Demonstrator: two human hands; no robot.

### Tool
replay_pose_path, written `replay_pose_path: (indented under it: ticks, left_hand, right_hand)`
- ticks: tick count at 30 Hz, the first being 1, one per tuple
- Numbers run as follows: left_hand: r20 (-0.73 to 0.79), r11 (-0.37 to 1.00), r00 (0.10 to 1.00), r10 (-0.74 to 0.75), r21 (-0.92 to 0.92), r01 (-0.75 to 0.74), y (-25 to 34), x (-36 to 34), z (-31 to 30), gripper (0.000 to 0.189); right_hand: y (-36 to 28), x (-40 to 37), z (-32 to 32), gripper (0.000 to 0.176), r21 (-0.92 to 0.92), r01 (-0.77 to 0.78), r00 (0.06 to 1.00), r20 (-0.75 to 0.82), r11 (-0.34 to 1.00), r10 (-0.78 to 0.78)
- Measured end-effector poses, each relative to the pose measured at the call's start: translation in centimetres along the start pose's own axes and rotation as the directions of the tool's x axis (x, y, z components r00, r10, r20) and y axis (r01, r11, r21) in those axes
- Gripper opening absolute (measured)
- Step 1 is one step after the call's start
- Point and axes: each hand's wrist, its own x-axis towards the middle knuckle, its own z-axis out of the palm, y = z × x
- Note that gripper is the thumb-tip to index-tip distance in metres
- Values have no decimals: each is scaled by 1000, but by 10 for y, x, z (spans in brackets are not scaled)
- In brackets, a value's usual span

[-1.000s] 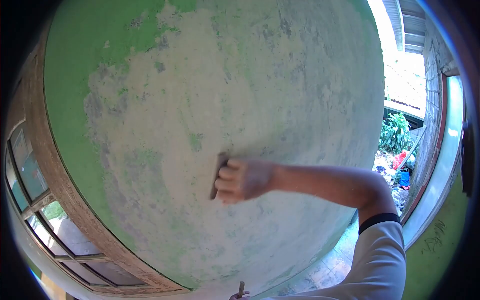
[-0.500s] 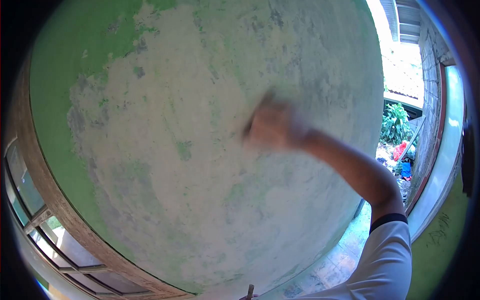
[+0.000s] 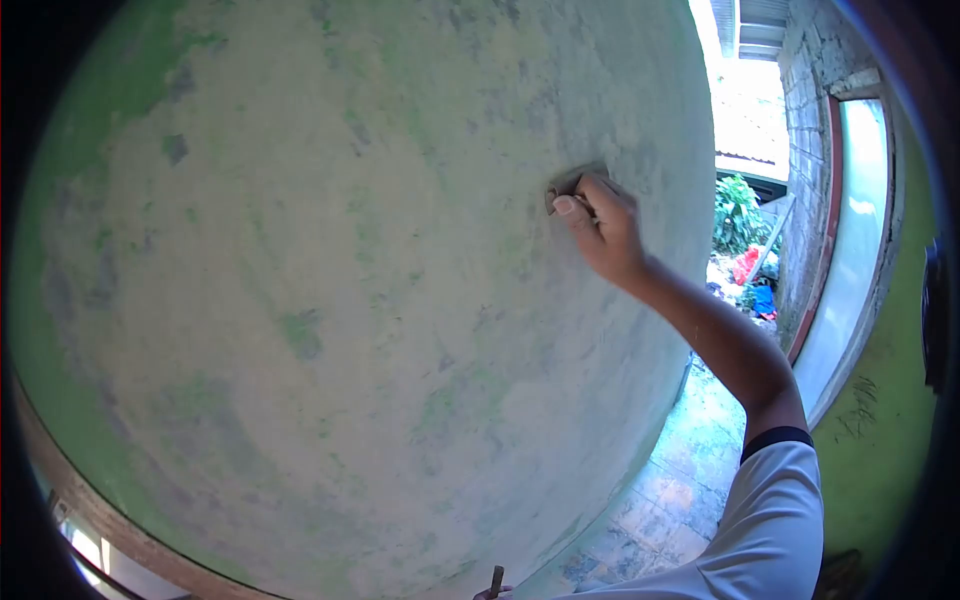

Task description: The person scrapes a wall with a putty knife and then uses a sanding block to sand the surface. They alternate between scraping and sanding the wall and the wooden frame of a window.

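Note:
A worn wall point(image 3: 380, 290), pale with green and grey patches, fills most of the view. My right hand point(image 3: 610, 225) is closed around a brown-grey piece of sandpaper point(image 3: 577, 181), pressed against the upper right of this wall. The thumb lies over one curled end of the sheet. At the bottom edge, only a sliver of my left hand point(image 3: 494, 594) shows. A short, brown, flat-sided stick-like piece point(image 3: 497, 577) stands up from it; its lower part is out of frame.
To the right, a narrow tiled passage point(image 3: 650, 500) runs beside the wall, with plants point(image 3: 737, 212) and scattered litter farther back. A pale door point(image 3: 855, 240) in a reddish frame stands beyond it. A wooden window frame point(image 3: 130, 535) borders the lower left.
My right hand, blurred by motion before, is now sharp and farther up and right on the wall. The view has turned slightly, so the window shows less.

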Motion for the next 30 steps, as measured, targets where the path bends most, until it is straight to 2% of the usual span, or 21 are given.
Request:
replay_pose_path:
  ticks: [2, 3, 4, 5, 7, 9, 10, 11, 12, 14, 15, 16, 17, 18, 21, 22, 23, 24, 25, 26, 30]
  left_hand:
    - [11, 1000, 1000, -20, -6, 20, -2, 3, 6, 25]
    - [11, 999, 999, -31, -15, 31, -4, 4, 13, 25]
    - [7, 999, 999, -43, -24, 43, -5, 2, 21, 25]
    - [1, 998, 999, -54, -28, 54, -6, 0, 26, 25]
    - [-18, 997, 998, -68, -32, 67, -5, 2, 33, 24]
    - [-46, 997, 997, -65, -50, 62, 0, 11, 47, 24]
    - [-61, 996, 996, -65, -61, 61, 1, 15, 57, 23]
    - [-72, 995, 995, -70, -71, 65, 2, 18, 68, 23]
    - [-78, 995, 994, -72, -79, 66, 5, 23, 80, 23]
    - [-84, 994, 993, -80, -82, 73, 11, 34, 103, 23]
    - [-88, 994, 993, -79, -81, 71, 16, 41, 112, 22]
    - [-93, 994, 993, -77, -80, 70, 20, 49, 121, 22]
    - [-100, 994, 992, -79, -82, 71, 22, 55, 131, 22]
    - [-107, 993, 991, -86, -87, 77, 21, 57, 142, 22]
    - [-131, 993, 988, -86, -93, 74, 27, 73, 168, 21]
    - [-134, 993, 987, -84, -99, 71, 30, 80, 178, 21]
    - [-133, 992, 987, -86, -106, 72, 30, 84, 189, 21]
    - [-132, 991, 988, -84, -111, 70, 33, 91, 200, 20]
    - [-132, 991, 988, -80, -114, 65, 36, 99, 211, 20]
    - [-134, 991, 988, -79, -115, 64, 39, 103, 219, 20]
    - [-150, 992, 985, -90, -104, 75, 48, 109, 229, 19]
  right_hand:
    - [-37, -33, 16, 26, 66, -150, 989, -9, 987, 151]
    - [-57, -62, 14, 28, -183, 97, 898, 440, 978, -7]
    - [-75, -62, 10, 30, 300, 154, 878, 395, 941, -269]
    - [-85, -72, 2, 24, 283, 544, 629, 486, 790, -607]
    - [-40, -66, 3, 22, 298, 574, 640, 418, 763, -645]
    - [21, -34, -14, 21, -19, 530, 827, 232, 848, -512]
    - [48, -22, -20, 21, 64, 112, 993, 35, 992, -114]
    - [66, -18, -24, 20, 220, -310, 936, -98, 925, 337]
    - [72, -28, -24, 20, 226, -310, 936, -98, 924, 338]
    - [61, -71, -12, 16, 4, -325, 944, -56, 946, 324]
    - [38, -109, 9, 17, -63, -56, 997, -59, 996, 52]
    - [4, -127, 0, 14, -138, 221, 971, 120, 965, -205]
    - [-20, -158, -2, 19, 185, 244, 942, 191, 952, -278]
    - [-37, -196, -2, 18, 229, 386, 828, 342, 894, -445]
    - [26, -199, -13, 16, 233, 456, 775, 370, 859, -512]
    - [67, -179, -19, 17, 180, 340, 882, 279, 923, -380]
    - [109, -145, -29, 19, -21, 447, 869, 248, 894, -429]
    - [147, -118, -40, 23, -178, 265, 943, 254, 948, -216]
    - [160, -58, -75, 29, -299, -246, 676, 629, 922, 384]
    - [211, -67, -71, 33, -51, -38, 996, 76, 998, 42]
    - [230, -69, -73, 26, 19, -217, 958, -186, 976, 217]
